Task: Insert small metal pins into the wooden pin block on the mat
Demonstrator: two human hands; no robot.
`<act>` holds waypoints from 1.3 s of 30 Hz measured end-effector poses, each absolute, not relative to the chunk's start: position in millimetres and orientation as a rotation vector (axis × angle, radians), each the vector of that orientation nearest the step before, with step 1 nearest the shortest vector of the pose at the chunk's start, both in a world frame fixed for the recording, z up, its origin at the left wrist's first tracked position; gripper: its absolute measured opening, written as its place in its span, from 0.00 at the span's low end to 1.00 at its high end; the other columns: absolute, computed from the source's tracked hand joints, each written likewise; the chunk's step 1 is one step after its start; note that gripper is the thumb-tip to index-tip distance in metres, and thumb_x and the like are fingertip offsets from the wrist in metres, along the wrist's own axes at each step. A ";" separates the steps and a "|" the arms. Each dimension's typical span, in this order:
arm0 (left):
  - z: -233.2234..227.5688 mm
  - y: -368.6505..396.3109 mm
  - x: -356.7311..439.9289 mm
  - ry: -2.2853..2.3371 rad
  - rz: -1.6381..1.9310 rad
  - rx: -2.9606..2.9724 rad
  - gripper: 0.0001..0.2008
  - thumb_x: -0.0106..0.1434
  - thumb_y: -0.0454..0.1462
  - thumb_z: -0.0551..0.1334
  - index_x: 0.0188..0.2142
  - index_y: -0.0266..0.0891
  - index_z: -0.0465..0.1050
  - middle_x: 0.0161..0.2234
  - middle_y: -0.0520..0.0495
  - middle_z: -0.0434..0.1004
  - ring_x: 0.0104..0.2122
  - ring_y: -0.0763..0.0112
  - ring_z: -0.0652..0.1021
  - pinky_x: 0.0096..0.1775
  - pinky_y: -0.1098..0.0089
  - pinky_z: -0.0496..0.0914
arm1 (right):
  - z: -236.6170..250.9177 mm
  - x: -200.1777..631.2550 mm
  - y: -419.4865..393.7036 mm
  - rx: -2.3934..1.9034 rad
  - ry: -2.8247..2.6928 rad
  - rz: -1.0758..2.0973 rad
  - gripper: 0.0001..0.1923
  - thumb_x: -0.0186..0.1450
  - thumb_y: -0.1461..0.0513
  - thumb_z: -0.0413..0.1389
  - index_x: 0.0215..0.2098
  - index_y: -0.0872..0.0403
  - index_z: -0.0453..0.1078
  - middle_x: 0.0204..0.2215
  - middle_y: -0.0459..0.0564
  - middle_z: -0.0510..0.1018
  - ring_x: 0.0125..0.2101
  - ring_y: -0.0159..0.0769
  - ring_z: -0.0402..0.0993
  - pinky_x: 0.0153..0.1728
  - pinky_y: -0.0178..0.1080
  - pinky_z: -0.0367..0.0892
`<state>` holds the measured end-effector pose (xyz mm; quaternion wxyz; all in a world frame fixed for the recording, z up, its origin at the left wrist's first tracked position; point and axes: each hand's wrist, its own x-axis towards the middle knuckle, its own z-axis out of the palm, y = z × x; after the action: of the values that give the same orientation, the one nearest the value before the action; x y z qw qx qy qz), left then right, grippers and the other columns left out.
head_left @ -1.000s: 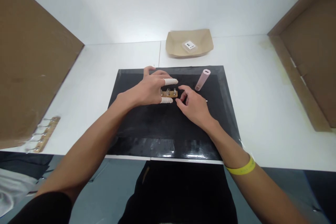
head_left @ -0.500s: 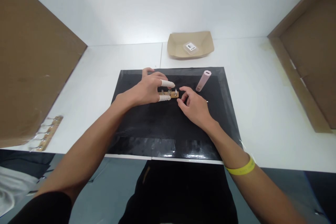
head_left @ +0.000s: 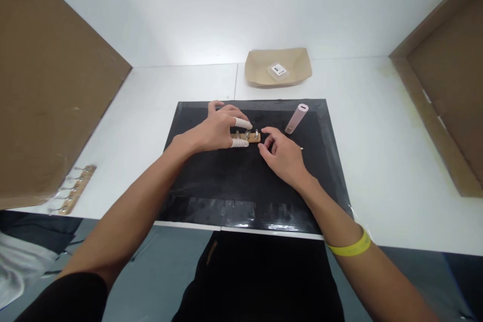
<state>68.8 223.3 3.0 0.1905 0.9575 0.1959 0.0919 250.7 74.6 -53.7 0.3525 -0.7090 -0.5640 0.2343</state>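
Lower left: the rack (head_left: pixel 78 191), a slim wooden length with thin metal hooks, lies near the front edge of the tabletop (head_left: pixel 158 83); a stray forearm could sweep it off. Centre: the left hand (head_left: pixel 219 126), thumb and forefinger in wrinkled white sleeves (head_left: pixel 242 123), brackets the strip (head_left: pixel 252 139), one digit along each long side; whether they clamp it or a fitting cannot be told. The strip, flat pale wood with shiny metal fittings (head_left: pixel 256 134), lies on the mat (head_left: pixel 226 176). Uneven pressure might tip it, or the glossy black surface let it skid. Upper centre: the tray (head_left: pixel 257 68), matte brown card with sloping walls, holds a clear, labelled box (head_left: pixel 278 71). Right of centre: the right hand (head_left: pixel 284 155) is just beside the strip's end, thumb and forefinger apart, other fingers curled; whether it clasps the white tip (head_left: pixel 302 149) showing behind it cannot be told. Beyond, the smooth, faceted pink stick (head_left: pixel 297 119) appears to stand on end; a bumped knuckle could topple it.
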 end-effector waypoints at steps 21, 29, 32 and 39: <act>-1.9 226.9 64.5 0.570 0.301 2.723 0.18 0.59 0.51 0.75 0.42 0.44 0.82 0.51 0.44 0.85 0.56 0.52 0.78 0.60 0.49 0.47 | -58.8 250.3 72.8 -1.799 -1.452 0.576 0.20 0.67 0.62 0.59 0.57 0.49 0.71 0.32 0.41 0.79 0.27 0.31 0.71 0.32 0.36 0.61; 1.9 227.1 67.7 0.557 0.295 2.722 0.20 0.59 0.54 0.73 0.45 0.47 0.82 0.51 0.45 0.84 0.56 0.52 0.77 0.60 0.49 0.48 | -58.4 249.9 73.0 -1.787 -1.448 0.569 0.20 0.67 0.62 0.59 0.57 0.50 0.72 0.31 0.41 0.79 0.27 0.31 0.71 0.31 0.36 0.60; 1.5 226.5 69.2 0.551 0.292 2.718 0.19 0.60 0.54 0.73 0.45 0.47 0.82 0.52 0.45 0.84 0.56 0.53 0.77 0.61 0.49 0.48 | -57.9 249.5 72.9 -1.789 -1.444 0.567 0.20 0.66 0.62 0.59 0.56 0.50 0.72 0.31 0.41 0.79 0.27 0.31 0.71 0.31 0.36 0.60; -1.6 226.2 69.2 0.541 0.297 2.710 0.18 0.60 0.53 0.72 0.44 0.47 0.82 0.51 0.46 0.84 0.54 0.53 0.78 0.61 0.49 0.49 | -58.6 250.0 72.7 -1.785 -1.445 0.568 0.19 0.66 0.61 0.59 0.56 0.50 0.72 0.32 0.42 0.80 0.27 0.31 0.71 0.31 0.36 0.60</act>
<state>69.2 226.2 -1.6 0.1802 0.9590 0.1916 0.1051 250.0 72.7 -58.6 0.3783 -0.6985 -0.5654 0.2221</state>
